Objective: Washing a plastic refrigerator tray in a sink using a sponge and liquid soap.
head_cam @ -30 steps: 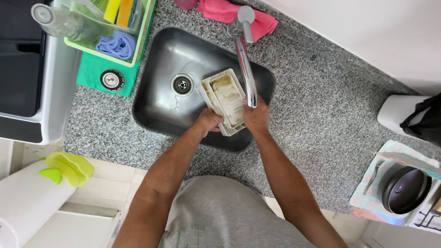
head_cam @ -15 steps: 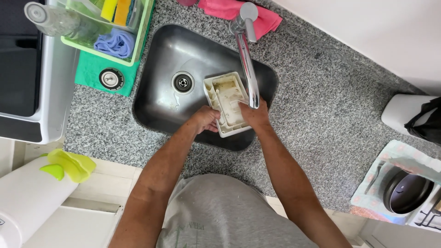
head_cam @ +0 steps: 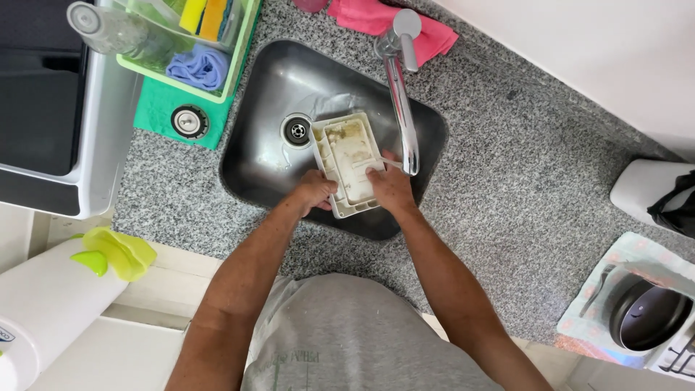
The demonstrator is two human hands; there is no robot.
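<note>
I'm gripping a grimy white rectangular tray point(head_cam: 346, 164), brown residue coating its compartments, with my left hand point(head_cam: 313, 192) and right hand point(head_cam: 391, 187) clamping its near end over the steel sink point(head_cam: 260, 156).

Glossy steel sink point(head_cam: 253, 156), speckled granite counter point(head_cam: 521, 188), grimy white plastic tray point(head_cam: 346, 163)

Bright, even daylight, soft shadows only. Steel sink point(head_cam: 253, 156) wall shows mild glare on the left; faucet point(head_cam: 402, 108) has a bright highlight. White wall far right nearly blown out. Centre sharp, slight softness and wide-angle stretch at corners.
</note>
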